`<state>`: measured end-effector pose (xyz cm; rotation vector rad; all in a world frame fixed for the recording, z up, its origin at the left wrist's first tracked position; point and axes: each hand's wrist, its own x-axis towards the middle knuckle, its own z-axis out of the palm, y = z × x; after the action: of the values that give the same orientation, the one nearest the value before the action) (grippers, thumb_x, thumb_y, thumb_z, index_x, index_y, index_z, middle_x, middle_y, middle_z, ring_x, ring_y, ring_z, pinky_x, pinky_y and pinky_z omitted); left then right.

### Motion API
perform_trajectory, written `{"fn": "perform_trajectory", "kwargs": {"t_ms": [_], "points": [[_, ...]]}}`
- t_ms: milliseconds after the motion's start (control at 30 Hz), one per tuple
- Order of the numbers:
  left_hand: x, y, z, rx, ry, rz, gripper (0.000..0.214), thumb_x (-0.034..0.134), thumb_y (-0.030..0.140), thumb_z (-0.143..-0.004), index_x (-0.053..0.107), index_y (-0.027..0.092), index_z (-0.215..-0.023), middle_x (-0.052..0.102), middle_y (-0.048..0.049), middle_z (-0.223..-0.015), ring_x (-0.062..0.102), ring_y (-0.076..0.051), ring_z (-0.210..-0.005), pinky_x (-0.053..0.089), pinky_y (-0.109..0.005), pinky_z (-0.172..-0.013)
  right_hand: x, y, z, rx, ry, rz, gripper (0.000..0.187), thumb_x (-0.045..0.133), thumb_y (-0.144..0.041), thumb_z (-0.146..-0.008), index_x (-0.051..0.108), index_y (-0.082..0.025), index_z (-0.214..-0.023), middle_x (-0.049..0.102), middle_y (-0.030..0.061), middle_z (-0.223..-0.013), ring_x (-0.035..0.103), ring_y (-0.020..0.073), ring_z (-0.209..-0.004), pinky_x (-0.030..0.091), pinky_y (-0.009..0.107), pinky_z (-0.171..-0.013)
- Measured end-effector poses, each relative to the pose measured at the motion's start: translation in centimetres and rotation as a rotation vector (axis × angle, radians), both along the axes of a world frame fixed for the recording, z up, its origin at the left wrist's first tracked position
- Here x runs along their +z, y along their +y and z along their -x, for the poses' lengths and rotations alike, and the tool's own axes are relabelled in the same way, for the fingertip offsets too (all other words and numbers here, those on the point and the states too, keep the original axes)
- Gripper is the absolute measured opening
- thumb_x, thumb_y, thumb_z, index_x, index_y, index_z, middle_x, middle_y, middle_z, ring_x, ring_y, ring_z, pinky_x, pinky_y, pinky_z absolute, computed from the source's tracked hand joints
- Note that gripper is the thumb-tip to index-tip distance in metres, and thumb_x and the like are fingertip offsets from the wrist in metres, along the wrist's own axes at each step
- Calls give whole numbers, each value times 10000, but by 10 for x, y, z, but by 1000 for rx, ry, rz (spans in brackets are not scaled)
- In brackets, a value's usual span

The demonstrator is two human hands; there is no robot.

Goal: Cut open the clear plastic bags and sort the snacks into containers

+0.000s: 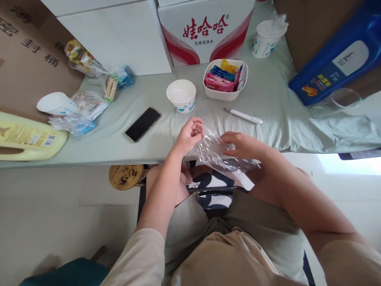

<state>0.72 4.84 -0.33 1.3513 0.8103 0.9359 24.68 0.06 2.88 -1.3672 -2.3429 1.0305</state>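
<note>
Both my hands hold a crumpled clear plastic bag [212, 153] over the table's front edge. My left hand [189, 136] pinches its upper left corner with curled fingers. My right hand [242, 145] grips its right side, fingers closed on the film. A white pen-like tool [243, 116] lies on the cloth just beyond my right hand. A white paper bowl [181, 95] stands beyond my left hand, and a black phone [143, 124] lies to its left.
A white tray of snack packets [225, 78] sits by a red-and-white carton [205, 29]. A paper cup [266, 38] and blue jug [339, 59] stand at right. A yellow jug [29, 137], tipped cup [55, 104] and wrappers [86, 107] lie at left.
</note>
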Motion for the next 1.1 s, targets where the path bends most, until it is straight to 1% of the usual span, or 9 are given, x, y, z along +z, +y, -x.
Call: {"fn": "perform_trajectory", "kwargs": {"t_ms": [133,267,367,500,600,700,800,900,1100], "points": [[9,3,16,72,-109,86,554,734,198,-752,518,322,-1247,661,-15,-1100,661,-111,-792,497,-247,-665,0,11,6,-5,155,198,162,621,-375,-849,604,-223,-795,576,-11,-658,519,150,-621,414,320,-627],[16,12,19,345,36,141,493,656,417,-923,494,336,-1381,662,-74,-1289,690,-206,-1116,548,-312,-822,-11,13,16,-255,537,370,280,678,-483,-812,545,-237,-813,638,-5,-682,509,131,-533,387,304,-509],[15,13,7,146,68,244,506,594,572,-944,574,237,-1324,685,-136,-1293,680,-262,-1194,564,-358,-883,-16,14,21,-433,665,314,331,728,-504,-782,510,-255,-788,659,-7,-673,494,120,-498,393,302,-479],[9,8,-14,-119,82,341,432,724,422,-863,634,204,-1225,767,-102,-1065,747,-224,-948,578,-334,-815,-16,18,19,-567,705,266,299,729,-481,-780,547,-260,-869,692,-11,-702,537,127,-506,432,302,-479],[8,8,-25,-69,207,336,353,654,293,-904,612,240,-1251,742,-15,-798,709,-168,-663,554,-295,-654,-15,19,12,-566,758,264,358,741,-370,-717,627,-250,-1034,751,18,-975,591,124,-578,485,311,-532],[11,12,-27,-39,268,312,341,594,269,-932,583,261,-1272,668,32,-635,641,-148,-505,499,-270,-534,-17,18,6,-594,739,256,346,669,-302,-720,695,-230,-1057,711,-4,-854,576,121,-592,477,304,-567],[14,13,-24,-36,203,287,321,598,290,-919,582,256,-1238,633,53,-586,623,-133,-465,467,-246,-491,-22,18,2,-690,765,195,205,619,-310,-729,712,-224,-891,663,-9,-770,494,98,-551,428,290,-553],[14,12,-20,-25,90,285,268,651,342,-881,611,234,-1123,649,46,-614,642,-125,-494,490,-240,-512,-26,20,1,-725,869,144,94,640,-314,-689,634,-222,-709,691,33,-1020,477,79,-571,426,301,-564],[15,9,-18,15,-39,305,188,687,373,-821,610,203,-807,673,3,-716,672,-127,-637,552,-273,-631,-30,21,-5,-721,890,66,175,610,-359,-722,523,-220,-659,645,59,-1169,560,144,-709,478,348,-641]]}}
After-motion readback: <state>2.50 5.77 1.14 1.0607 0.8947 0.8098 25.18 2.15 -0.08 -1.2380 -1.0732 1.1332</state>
